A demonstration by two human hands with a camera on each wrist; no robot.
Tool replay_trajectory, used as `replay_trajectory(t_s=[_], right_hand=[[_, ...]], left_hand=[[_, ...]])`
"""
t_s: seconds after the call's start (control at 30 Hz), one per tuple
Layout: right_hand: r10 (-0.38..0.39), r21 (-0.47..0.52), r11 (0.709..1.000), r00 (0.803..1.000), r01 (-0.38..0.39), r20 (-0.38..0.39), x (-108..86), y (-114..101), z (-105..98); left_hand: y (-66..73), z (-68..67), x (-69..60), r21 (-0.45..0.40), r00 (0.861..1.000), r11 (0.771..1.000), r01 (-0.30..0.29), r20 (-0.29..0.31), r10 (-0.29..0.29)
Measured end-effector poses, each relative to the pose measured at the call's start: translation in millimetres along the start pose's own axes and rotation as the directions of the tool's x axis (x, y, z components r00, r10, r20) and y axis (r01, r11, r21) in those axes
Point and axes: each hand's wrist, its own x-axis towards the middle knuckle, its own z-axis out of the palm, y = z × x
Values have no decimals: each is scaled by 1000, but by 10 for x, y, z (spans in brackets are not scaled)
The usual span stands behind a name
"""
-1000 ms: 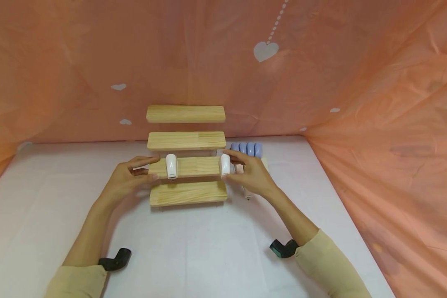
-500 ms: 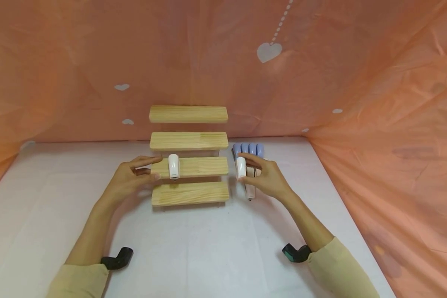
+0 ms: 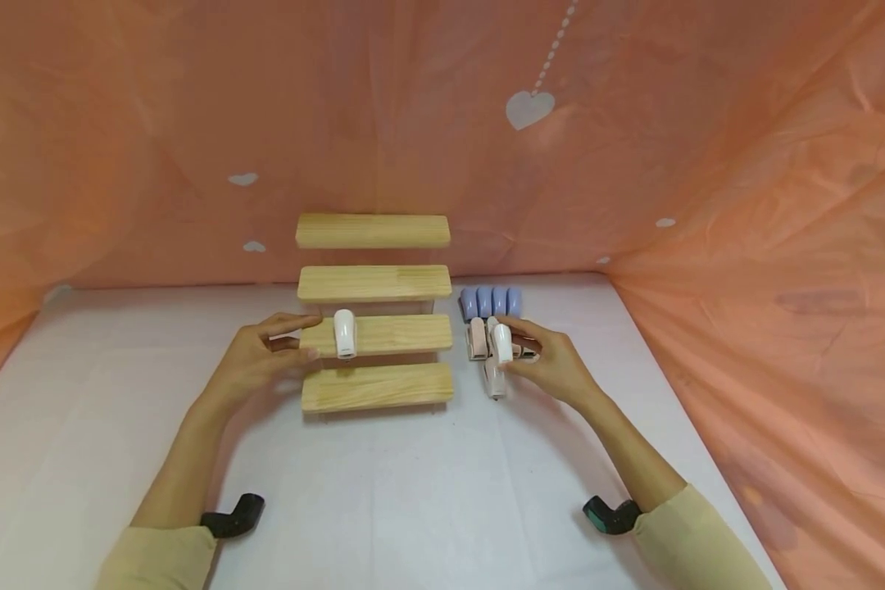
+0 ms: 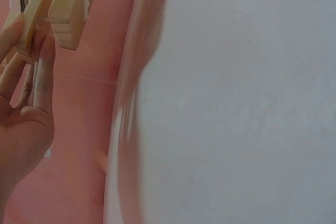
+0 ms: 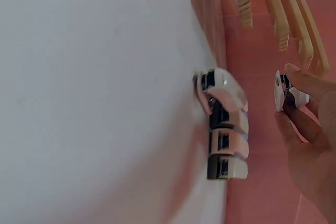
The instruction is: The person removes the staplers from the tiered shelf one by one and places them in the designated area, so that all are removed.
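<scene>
A four-tier wooden step shelf (image 3: 374, 283) stands at the back of the table. My left hand (image 3: 254, 357) holds the left end of its second board from the front; in the left wrist view, fingers lie against the board's end (image 4: 39, 11). One white mini stapler (image 3: 345, 334) stands on that board, near the hand. Right of the shelf, my right hand (image 3: 556, 369) pinches another white mini stapler (image 3: 501, 344) between thumb and fingers. In the right wrist view this stapler (image 5: 279, 92) is held apart from the pale staplers (image 5: 229, 145) on the table.
A row of several lilac staplers (image 3: 491, 302) stands at the back right. Pale pink and whitish staplers (image 3: 495, 379) stand in front of it, partly hidden by my right hand. An orange sheet with hearts (image 3: 413, 123) hangs behind the white-covered table (image 3: 413, 500).
My right hand has carried the white stapler off the shelf board, rightward to above the pale staplers. The left hand stays at the board's left end, and the other white stapler has not moved.
</scene>
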Motion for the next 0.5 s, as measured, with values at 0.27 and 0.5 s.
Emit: replay_trajectory(t_s=[0.27,0.5], right_hand=[[0,-41,999,1000,0,-6,-118,103,-65],[61,-15,998,998,-61,11,-206,182,-76]], left_hand=[[30,7,-7,27,999,998,48,2,-48],[38,12,-14,40,999,999,36,-2,-36]])
